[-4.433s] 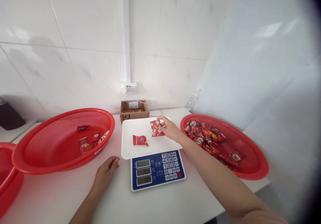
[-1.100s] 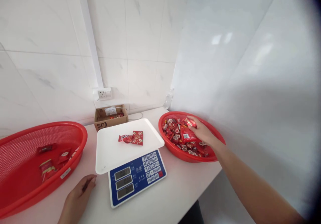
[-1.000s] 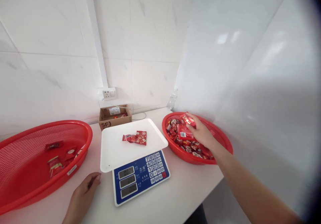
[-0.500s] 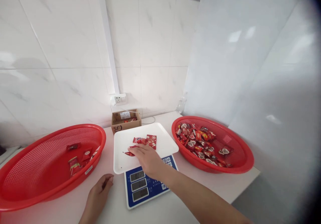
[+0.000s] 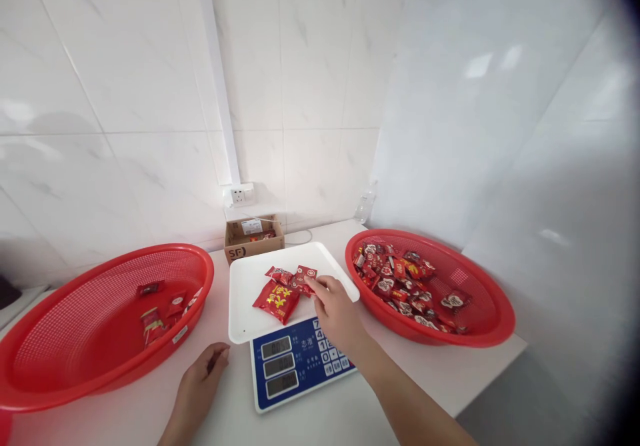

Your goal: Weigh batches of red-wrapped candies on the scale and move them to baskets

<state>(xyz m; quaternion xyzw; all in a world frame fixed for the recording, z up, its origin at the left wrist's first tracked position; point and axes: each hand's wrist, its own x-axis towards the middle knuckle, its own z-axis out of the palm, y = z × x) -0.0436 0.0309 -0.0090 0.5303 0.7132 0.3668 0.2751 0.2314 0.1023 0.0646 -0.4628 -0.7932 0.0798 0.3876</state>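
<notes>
My right hand [image 5: 340, 316] is over the right part of the white weighing tray [image 5: 245, 319]. Its fingers are apart, with the tips beside a square red packet [image 5: 306, 274]; no item shows between them. A larger red packet with yellow characters [image 5: 277, 301] lies flat on the tray. Behind it sits a small red wrapped sweet [image 5: 279, 274]. Below the tray is the blue panel of the scale [image 5: 300, 373], its keys partly covered by my right hand. My left hand [image 5: 203, 376] rests on the table left of the scale, fingers curled closed, nothing visible in them.
A red basket [image 5: 483, 331] at the right holds many wrapped sweets. Another red basket [image 5: 115, 253] at the left contains several packets. Behind the tray stands a cardboard box [image 5: 240, 249] against the wall, below a socket [image 5: 239, 195]. A clear bottle [image 5: 365, 205] stands in the corner.
My right hand has let go of the large red packet, now flat on the tray, and moved right. The scale's top display reading has changed. My left hand stays put.
</notes>
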